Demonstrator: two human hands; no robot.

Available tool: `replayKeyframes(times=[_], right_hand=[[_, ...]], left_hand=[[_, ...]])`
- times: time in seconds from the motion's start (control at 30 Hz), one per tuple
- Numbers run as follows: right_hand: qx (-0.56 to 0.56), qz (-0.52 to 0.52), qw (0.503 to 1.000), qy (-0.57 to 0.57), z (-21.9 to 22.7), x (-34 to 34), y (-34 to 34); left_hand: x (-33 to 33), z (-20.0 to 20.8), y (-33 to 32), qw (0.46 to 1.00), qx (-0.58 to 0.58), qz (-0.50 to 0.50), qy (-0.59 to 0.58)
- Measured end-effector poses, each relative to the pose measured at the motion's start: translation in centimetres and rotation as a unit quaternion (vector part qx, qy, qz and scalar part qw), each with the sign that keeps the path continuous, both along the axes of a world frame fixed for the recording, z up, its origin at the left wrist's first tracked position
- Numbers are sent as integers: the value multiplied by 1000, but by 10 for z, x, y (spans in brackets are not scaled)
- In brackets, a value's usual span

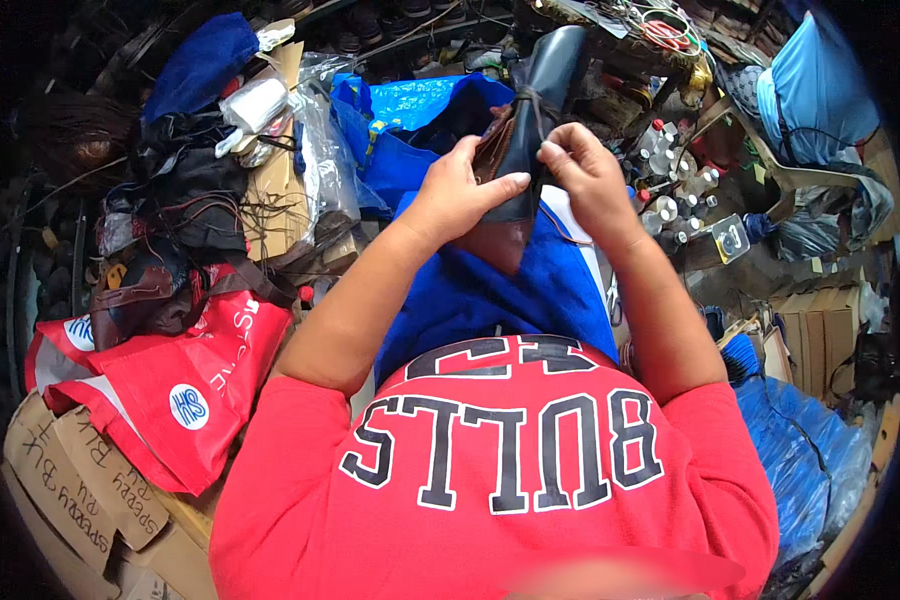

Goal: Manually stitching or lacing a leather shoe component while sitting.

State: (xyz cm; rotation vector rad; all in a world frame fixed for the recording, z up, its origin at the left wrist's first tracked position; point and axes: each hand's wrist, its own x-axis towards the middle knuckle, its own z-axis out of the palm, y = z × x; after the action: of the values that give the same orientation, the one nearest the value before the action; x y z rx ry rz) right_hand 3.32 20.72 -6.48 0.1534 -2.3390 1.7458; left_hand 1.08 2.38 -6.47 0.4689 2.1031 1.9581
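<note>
A bundle of black and brown leather pieces [522, 150] is held up over my lap, tilted, with a dark cord [536, 98] wrapped round its narrow middle. Its black upper end flares outward, and a brown pointed flap hangs at the bottom. My left hand [455, 195] grips the bundle's lower left side, thumb lying across the front and fingers behind. At its right edge my right hand [592, 182] is closed in a pinch, the thumb and curled fingers together. Whatever lies between those fingertips is hidden. Blue cloth [495, 290] covers my lap beneath.
A blue bag [425, 100] stands open behind the bundle. Several small bottles [675, 205] crowd the right side, near a wooden frame [785, 175]. At left lie a red bag [195, 380], cardboard [90, 490] and a heap of dark straps. Blue plastic [795, 450] lies at lower right.
</note>
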Motion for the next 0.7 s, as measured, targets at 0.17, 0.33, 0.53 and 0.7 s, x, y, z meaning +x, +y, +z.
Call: replayKeyframes(times=[0.17, 0.33, 0.53, 0.7], right_hand=[[-125, 101, 985, -63, 39, 18, 49], [-148, 100, 983, -30, 66, 34, 53], [38, 99, 989, -99, 81, 51, 17], [149, -43, 988, 0, 112, 51, 141]], left_hand=[[-9, 26, -35, 941, -296, -20, 161], [-3, 44, -34, 964, -136, -207, -100], [16, 47, 3, 930, -309, -130, 149], [0, 50, -55, 723, -450, -23, 524]])
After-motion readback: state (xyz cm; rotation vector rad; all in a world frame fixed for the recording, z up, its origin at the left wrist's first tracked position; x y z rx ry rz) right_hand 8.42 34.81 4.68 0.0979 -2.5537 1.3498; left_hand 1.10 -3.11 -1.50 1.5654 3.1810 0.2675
